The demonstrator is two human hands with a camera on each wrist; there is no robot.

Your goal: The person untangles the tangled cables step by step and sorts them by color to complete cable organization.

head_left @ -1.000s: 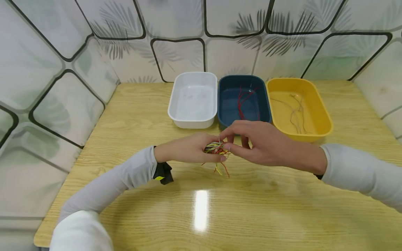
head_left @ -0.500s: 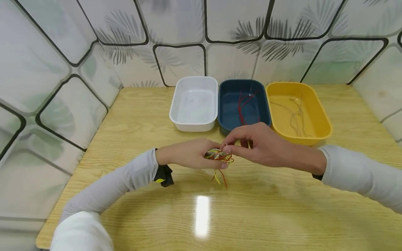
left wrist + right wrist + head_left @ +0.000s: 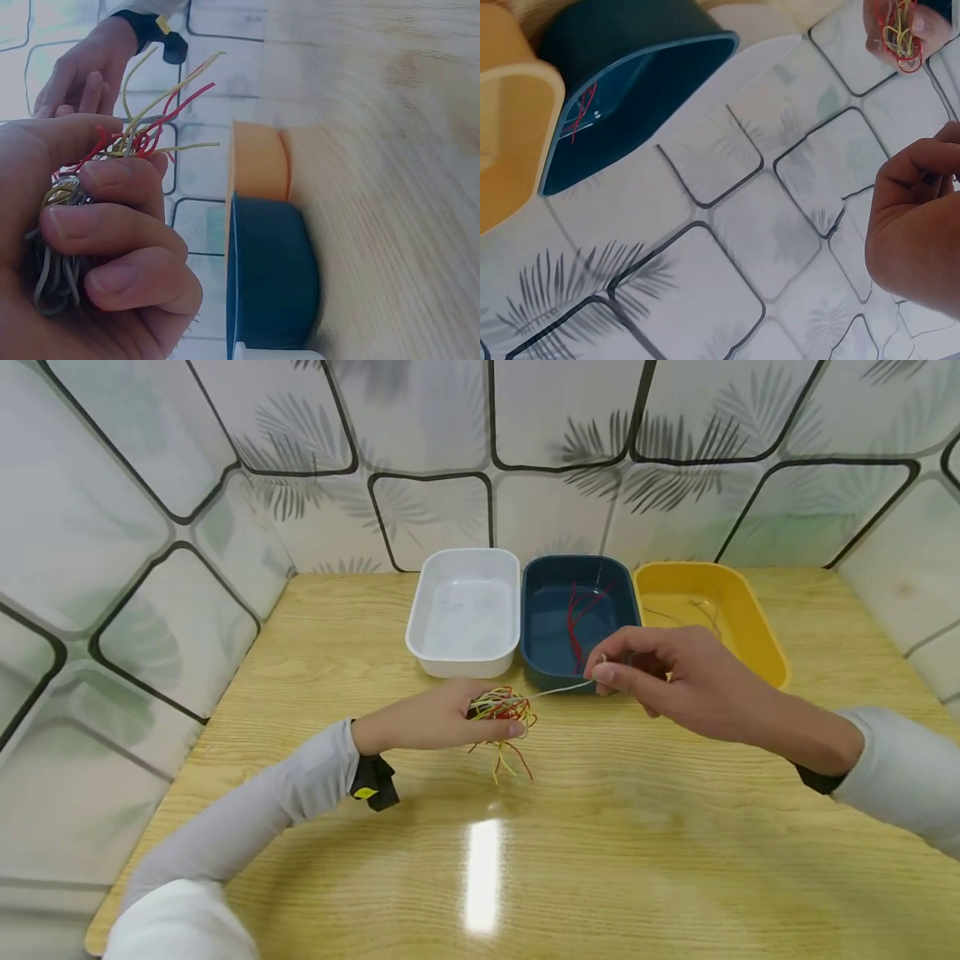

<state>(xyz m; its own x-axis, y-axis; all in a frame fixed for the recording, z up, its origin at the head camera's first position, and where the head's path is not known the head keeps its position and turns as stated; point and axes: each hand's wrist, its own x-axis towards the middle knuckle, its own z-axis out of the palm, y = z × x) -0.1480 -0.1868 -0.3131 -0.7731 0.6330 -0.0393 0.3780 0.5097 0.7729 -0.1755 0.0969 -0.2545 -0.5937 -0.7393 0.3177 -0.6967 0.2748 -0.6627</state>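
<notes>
A tangled bundle of thin wires, in red, yellow and white, is gripped in my left hand. Curled fingers wrap it in the left wrist view, where loose red and yellow ends stick out past the index finger. My right hand pinches a white wire between thumb and forefinger. That wire stretches from the bundle up to the pinch, in front of the blue bin. In the right wrist view the right hand shows only partly, at the right edge.
A white bin stands left of the blue one at the back of the wooden table. Red wires lie in the blue bin. The yellow bin on the right holds pale wires, partly hidden by my right hand. A patterned wall rises behind.
My right hand has moved right, away from the bundle, drawing the white wire out straight. My left hand has shifted slightly left with the bundle.
</notes>
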